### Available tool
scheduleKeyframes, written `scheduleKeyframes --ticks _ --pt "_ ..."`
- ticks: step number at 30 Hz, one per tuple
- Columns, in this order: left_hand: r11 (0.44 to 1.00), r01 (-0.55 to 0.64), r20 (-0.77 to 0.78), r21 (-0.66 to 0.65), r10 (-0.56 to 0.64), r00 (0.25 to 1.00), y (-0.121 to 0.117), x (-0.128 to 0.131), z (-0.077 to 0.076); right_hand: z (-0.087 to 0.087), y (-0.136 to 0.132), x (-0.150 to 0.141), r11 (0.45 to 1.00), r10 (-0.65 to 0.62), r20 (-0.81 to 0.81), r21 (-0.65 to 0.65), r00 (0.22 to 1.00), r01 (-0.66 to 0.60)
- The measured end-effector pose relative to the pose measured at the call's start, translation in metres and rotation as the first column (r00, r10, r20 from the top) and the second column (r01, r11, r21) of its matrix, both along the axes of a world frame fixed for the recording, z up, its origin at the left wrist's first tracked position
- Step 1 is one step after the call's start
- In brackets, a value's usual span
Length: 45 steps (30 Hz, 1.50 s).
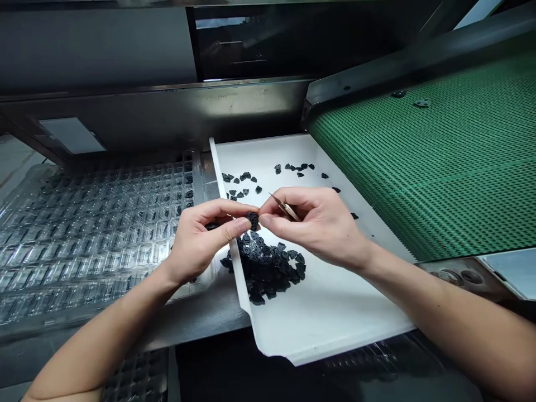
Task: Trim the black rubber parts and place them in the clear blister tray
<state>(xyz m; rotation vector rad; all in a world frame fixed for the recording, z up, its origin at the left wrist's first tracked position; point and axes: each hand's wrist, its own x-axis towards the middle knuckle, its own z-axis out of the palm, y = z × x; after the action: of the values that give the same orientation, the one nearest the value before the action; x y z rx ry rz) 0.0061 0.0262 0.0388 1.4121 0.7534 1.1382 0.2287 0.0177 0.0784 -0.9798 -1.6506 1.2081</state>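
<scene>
Head view: white tray (335,312); black parts pile (268,268); clear blister tray (84,229); green conveyor (439,162)

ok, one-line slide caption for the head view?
Both hands, left hand and right hand, pinch one small black part above a pile of parts in a white tray.

Steel bench (201,318) — carries a clear blister tray (92,223) and a white tray (335,312). White tray holds black parts (268,268) — heaped and scattered.

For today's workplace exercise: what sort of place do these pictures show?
Probably a factory sorting or packing station: a green conveyor belt, a white tray of small black parts, and a clear compartment tray.
</scene>
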Motion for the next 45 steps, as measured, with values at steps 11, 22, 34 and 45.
scheduleKeyframes --ticks 11,22,34,45 --pt "0.958 0.169 0.186 -0.232 -0.127 0.974 0.003 -0.001 0.005 0.000 0.008 0.003 0.992 0.064 -0.074 -0.105 0.995 -0.072" --pt "0.978 -0.085 -0.169 0.190 0.118 0.979 -0.004 0.003 0.001 -0.005 -0.003 0.001 0.995 -0.077 0.120 0.078 0.990 0.068" --pt "0.995 -0.070 -0.063 0.074 0.074 0.995 -0.006 0.003 0.001 -0.006 0.003 -0.004 0.989 -0.027 -0.098 -0.147 0.995 0.013" --pt "0.931 -0.035 0.221 -0.362 0.122 0.968 -0.001 -0.010 0.026 0.029 -0.023 0.015 0.998 0.037 -0.035 0.053 0.999 -0.035"
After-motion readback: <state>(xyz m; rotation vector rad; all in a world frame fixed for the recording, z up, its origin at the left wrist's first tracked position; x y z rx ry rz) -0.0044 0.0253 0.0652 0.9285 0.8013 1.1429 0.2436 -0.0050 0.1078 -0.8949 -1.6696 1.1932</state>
